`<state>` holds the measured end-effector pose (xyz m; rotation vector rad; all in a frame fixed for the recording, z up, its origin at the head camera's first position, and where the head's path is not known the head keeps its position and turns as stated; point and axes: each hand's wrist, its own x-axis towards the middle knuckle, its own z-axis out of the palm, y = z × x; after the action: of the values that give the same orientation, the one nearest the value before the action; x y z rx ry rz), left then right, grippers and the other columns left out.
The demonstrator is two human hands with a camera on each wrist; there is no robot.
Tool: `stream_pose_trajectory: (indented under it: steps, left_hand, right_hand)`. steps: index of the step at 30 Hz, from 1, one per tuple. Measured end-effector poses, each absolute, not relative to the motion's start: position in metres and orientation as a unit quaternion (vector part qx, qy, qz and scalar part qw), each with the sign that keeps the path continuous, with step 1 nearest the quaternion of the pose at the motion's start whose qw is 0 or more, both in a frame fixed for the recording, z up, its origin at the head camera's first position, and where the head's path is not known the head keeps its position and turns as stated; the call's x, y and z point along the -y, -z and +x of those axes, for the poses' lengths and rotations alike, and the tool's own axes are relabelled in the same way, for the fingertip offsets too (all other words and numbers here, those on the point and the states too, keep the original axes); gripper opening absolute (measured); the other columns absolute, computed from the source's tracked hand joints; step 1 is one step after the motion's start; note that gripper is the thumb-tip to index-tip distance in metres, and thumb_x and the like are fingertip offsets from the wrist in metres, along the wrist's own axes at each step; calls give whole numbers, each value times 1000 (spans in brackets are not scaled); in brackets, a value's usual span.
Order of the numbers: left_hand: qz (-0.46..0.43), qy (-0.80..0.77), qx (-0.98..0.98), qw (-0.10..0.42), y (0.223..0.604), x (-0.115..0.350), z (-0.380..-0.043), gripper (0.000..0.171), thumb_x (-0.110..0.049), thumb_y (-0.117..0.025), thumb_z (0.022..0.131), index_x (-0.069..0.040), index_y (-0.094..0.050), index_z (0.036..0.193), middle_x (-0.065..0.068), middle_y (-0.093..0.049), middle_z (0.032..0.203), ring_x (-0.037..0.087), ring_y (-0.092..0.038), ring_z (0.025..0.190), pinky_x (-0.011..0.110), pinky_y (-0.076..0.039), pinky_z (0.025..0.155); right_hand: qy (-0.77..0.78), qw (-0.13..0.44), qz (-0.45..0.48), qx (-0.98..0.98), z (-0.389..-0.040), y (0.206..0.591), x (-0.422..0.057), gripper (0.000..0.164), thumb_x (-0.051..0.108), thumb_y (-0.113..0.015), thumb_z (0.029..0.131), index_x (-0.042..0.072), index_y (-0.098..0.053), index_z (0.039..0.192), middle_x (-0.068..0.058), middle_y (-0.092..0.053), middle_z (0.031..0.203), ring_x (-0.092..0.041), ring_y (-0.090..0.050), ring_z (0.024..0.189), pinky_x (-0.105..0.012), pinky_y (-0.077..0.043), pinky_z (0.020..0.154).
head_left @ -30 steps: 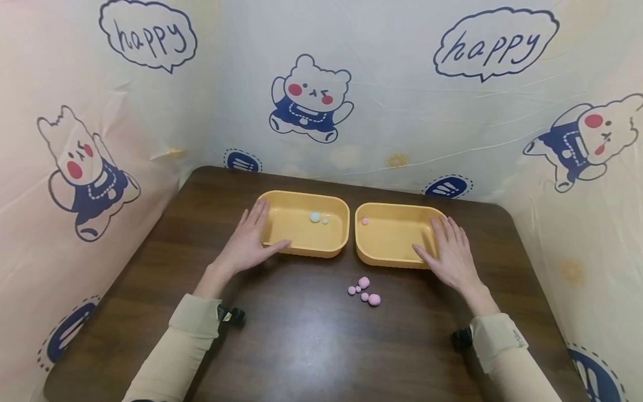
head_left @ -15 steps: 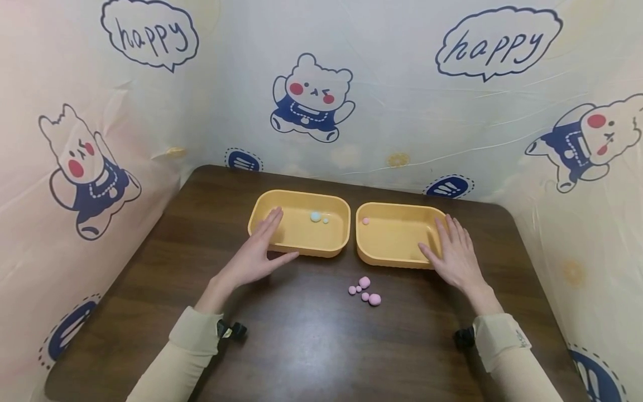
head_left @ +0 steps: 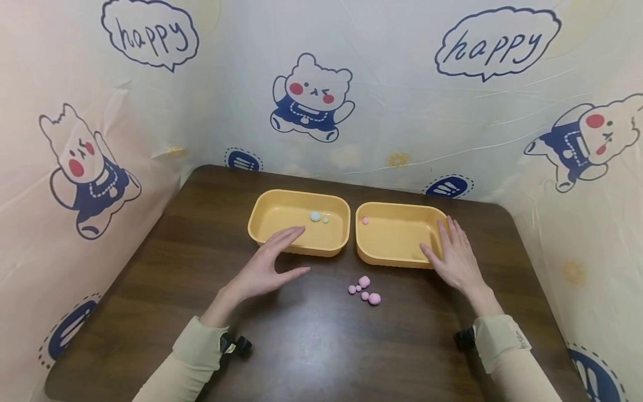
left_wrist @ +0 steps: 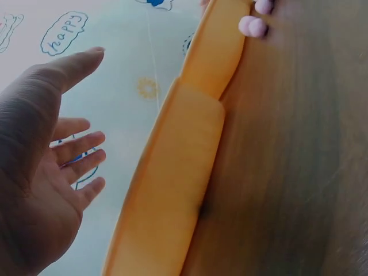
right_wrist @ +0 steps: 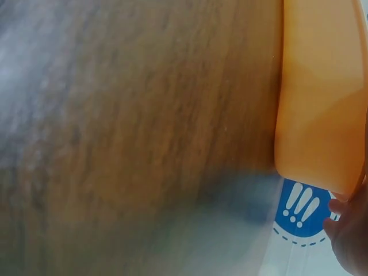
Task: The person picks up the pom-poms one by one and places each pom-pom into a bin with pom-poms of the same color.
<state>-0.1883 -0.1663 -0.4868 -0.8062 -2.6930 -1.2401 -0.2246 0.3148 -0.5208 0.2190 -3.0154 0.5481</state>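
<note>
Left hand (head_left: 261, 271) has shifted from the outer end of the left tray (head_left: 276, 220) to a position over its near rim; the right hand (head_left: 457, 259) remains at the outer end of the right tray (head_left: 397, 237). On the left hand, the thumb stands apart from the fingers, which extend toward the tray's middle. On the right hand, the fingers are extended along the tray's end and the thumb is spread away from them over the near rim; firm contact cannot be confirmed.

Both yellow trays sit side by side on the brown table (head_left: 311, 346), a narrow gap between them. The left tray contains a larger blue ball (head_left: 315, 216) and, just beside it, a smaller blue ball (head_left: 325, 220). The right tray contains one pink ball (head_left: 365, 221) near its left end. Five purplish balls (head_left: 374, 299) of mixed sizes lie clustered on the table in front of the trays, between the two hands. Behind the table hangs a printed sheet (head_left: 402, 100) with cartoon bears.
</note>
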Motion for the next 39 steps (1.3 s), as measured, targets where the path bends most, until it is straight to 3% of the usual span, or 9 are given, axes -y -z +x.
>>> stream_pose_trajectory:
  steps: [6, 12, 20, 29, 39]
  left_hand:
    - [-279, 408, 867, 62, 494, 161, -185, 81, -24, -95, 87, -17, -57, 159, 5, -61, 160, 28, -54, 151, 50, -46, 127]
    - [-297, 419, 856, 57, 500, 156, -184, 74, -21, -96, 85, -10, -62, 150, 5, -62, 157, 27, -55, 148, 29, -41, 129]
    - [-309, 422, 850, 58, 508, 142, -178, 69, -19, -96, 85, -7, -64, 145, 7, -63, 152, 28, -58, 145, 49, -46, 125]
    - [-316, 437, 842, 30, 512, 127, -172, 64, -19, -95, 85, -12, -66, 141, 3, -66, 145, 23, -61, 139, 48, -50, 122]
    - [-325, 422, 846, -12, 530, 109, -176, 58, -21, -92, 89, -6, -67, 139, 5, -68, 141, 24, -64, 135, 48, -52, 119]
  right_hand:
    - [-181, 32, 72, 980, -225, 522, -315, 96, 64, -46, 111, -1, -14, 175, -31, -8, 182, -55, -12, 167, -74, -16, 134]
    - [-181, 32, 71, 980, -225, 523, -315, 95, 63, -45, 111, -1, -14, 175, -31, -9, 182, -54, -12, 168, -73, -17, 135]
    - [-182, 21, 67, 981, -225, 522, -315, 98, 64, -44, 112, -5, -10, 173, -30, -5, 183, -53, -9, 169, -71, -16, 136]
    - [-181, 22, 68, 981, -225, 522, -315, 100, 64, -43, 112, -8, -7, 172, -32, -5, 182, -54, -11, 168, -70, -16, 136]
    - [-178, 21, 68, 981, -225, 520, -314, 100, 63, -42, 112, -10, -6, 171, -34, -5, 181, -55, -13, 167, -69, -17, 136]
